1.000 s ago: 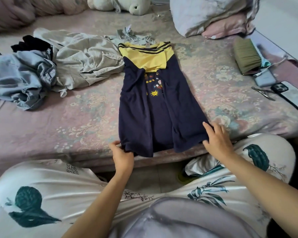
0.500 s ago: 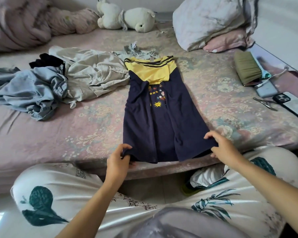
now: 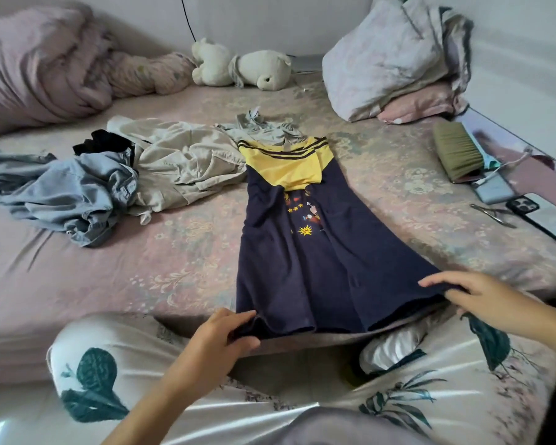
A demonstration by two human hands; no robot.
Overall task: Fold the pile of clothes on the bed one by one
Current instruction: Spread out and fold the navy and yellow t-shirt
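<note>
At the near edge of the bed (image 3: 77,284), the navy dress (image 3: 302,268) is laid flat; its hem corners are pinched by the left hand (image 3: 219,335) and right hand (image 3: 475,293).

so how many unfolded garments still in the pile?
4 visible: blue denim far left, black item behind it, beige garment in the middle, grey piece above the dress collar. More may be hidden underneath.
</note>
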